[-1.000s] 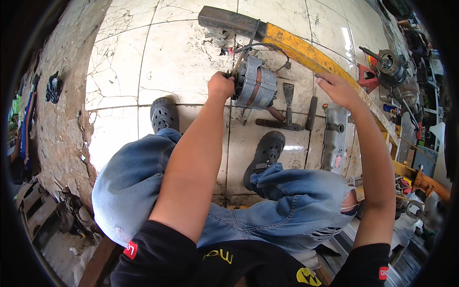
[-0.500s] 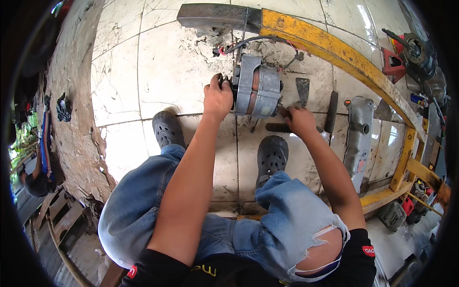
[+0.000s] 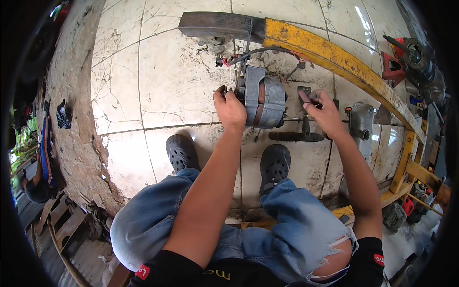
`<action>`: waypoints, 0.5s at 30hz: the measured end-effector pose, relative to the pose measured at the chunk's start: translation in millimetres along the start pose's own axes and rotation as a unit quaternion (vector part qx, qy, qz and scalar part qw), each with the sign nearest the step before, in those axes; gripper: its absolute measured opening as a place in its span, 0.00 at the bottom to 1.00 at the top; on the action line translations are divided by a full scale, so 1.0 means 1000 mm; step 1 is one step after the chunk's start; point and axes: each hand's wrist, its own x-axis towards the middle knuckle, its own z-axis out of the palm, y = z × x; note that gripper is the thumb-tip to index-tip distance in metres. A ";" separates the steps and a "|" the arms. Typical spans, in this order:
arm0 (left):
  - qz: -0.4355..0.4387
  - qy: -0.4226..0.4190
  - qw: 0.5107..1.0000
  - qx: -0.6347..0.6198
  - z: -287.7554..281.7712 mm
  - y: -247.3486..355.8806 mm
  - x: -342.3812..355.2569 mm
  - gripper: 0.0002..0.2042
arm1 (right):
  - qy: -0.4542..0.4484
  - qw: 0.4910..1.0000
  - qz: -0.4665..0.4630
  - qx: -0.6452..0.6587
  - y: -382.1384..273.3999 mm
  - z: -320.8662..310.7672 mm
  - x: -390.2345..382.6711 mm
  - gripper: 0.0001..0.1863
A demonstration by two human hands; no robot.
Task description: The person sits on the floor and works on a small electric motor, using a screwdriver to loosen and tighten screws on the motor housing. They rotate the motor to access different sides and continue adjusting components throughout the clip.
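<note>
Grey cast metal with a copper band in the middle: that is the motor point(image 3: 260, 98), standing on the cracked white floor tiles point(image 3: 167, 81) just ahead of the person's two dark clogs point(image 3: 181, 152). The left hand point(image 3: 229, 107) is clenched around the motor's left end, thumb over the top, holding it steady. The right hand point(image 3: 322, 111) is closed around a small dark tool point(image 3: 305, 97) just to the right of the motor, near its shaft; what kind of tool it is cannot be made out. A dark flat bracket point(image 3: 296, 136) lies on the tiles under that hand, and black and red wires point(image 3: 253, 53) run from the motor's top toward a rusty yellow steel beam point(image 3: 334, 60).

To work the shaft end well, I judge that the left hand should press the housing down and against the floor so it cannot roll, while the right hand brings the tool in square to the shaft and keeps clear of the wires. A loose grip on the round body would probably let it twist.

Compared with half a second ago, the left hand holds the same end of the motor. The right hand has lifted from the floor below the motor and now sits higher, level with the shaft, with the tool in its fingers. The view has also tipped slightly, so the knees fill less of it.
</note>
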 end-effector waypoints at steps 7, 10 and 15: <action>-0.007 0.010 0.996 0.093 0.003 0.020 -0.014 0.19 | -0.068 0.998 0.005 0.005 -0.058 0.006 0.012 0.20; 0.036 0.013 0.995 0.095 0.006 0.022 -0.021 0.16 | -0.011 0.994 -0.050 0.099 -0.057 0.023 0.025 0.18; 0.115 -0.020 0.993 0.007 -0.002 -0.003 -0.012 0.13 | -0.024 0.996 0.044 0.067 -0.067 0.036 0.028 0.15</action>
